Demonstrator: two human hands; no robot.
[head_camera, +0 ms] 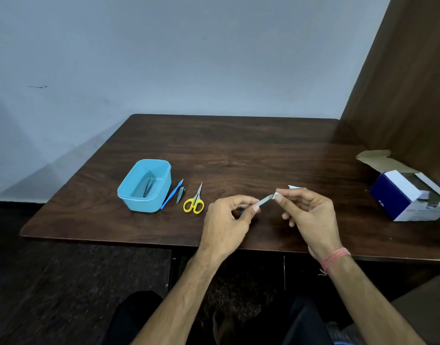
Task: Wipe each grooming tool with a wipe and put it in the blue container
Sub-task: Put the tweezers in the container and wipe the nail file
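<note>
My left hand (230, 215) pinches the blue handle end of a slim metal nail file (265, 200) held above the table. My right hand (306, 212) pinches a white wipe (295, 188) around the file's far tip. The blue container (161, 181) stands to the left with dark tweezers (147, 187) lying inside. Beside it on the table lie a blue-handled cuticle tool (171, 197), a small nail clipper (180, 194) and yellow-handled scissors (195, 201).
An open blue-and-white cardboard box (404, 195) sits at the table's right edge, by a brown wooden panel (400, 95). The dark wooden table (238, 150) meets a pale wall at the back. My knees show below the near edge.
</note>
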